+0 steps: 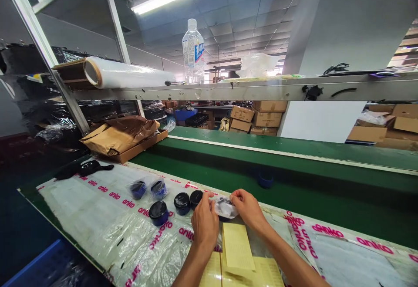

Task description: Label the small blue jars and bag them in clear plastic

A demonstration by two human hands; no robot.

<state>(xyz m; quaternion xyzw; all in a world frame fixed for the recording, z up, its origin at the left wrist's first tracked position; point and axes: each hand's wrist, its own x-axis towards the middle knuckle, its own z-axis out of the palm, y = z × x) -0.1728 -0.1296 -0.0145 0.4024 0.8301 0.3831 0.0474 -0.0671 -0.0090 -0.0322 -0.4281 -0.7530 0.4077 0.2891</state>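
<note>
Pinching a clear plastic bag [224, 207] with a dark item inside, left hand [205, 225] and right hand [248, 208] close together on it, right by the far edge of a pink-printed plastic sheet [98, 217]. Yellow paper sheets [237, 248] lie just under the hands. Black-lidded blue jars [182, 203] crowd the left hand, with two bagged jars [148, 189] beyond them. Plenty of open sheet further left. Past the edge runs a green conveyor belt [310, 182], a blue ring [265, 180] sitting on it.
</note>
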